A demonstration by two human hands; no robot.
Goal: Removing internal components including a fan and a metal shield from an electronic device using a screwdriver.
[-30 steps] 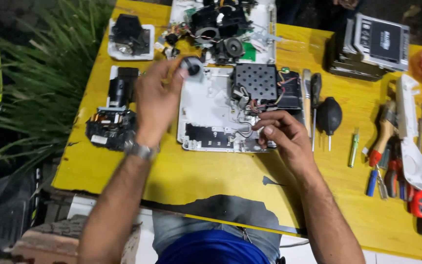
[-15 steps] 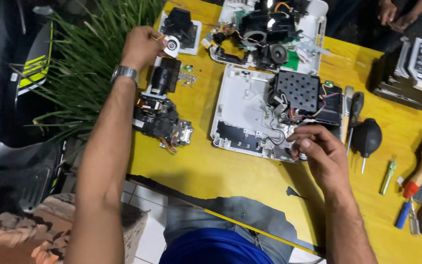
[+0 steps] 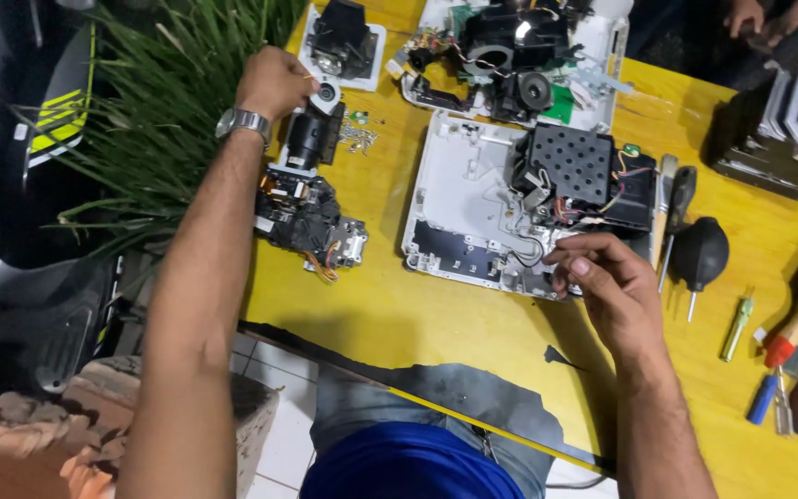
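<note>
Left hand (image 3: pixel 274 81), upper left of frame, fingers clamped on small round part (image 3: pixel 327 92) — light, fragile; grip its rim. Right hand (image 3: pixel 602 277) fingers pinched together at white chassis (image 3: pixel 459 199) edge — stiff plastic.

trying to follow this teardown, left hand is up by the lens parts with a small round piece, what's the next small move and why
Probably lower the small round part onto the yellow table beside the black lens barrel and let go. The left hand pinches it over that spot, while the right hand rests at the white housing.
</note>
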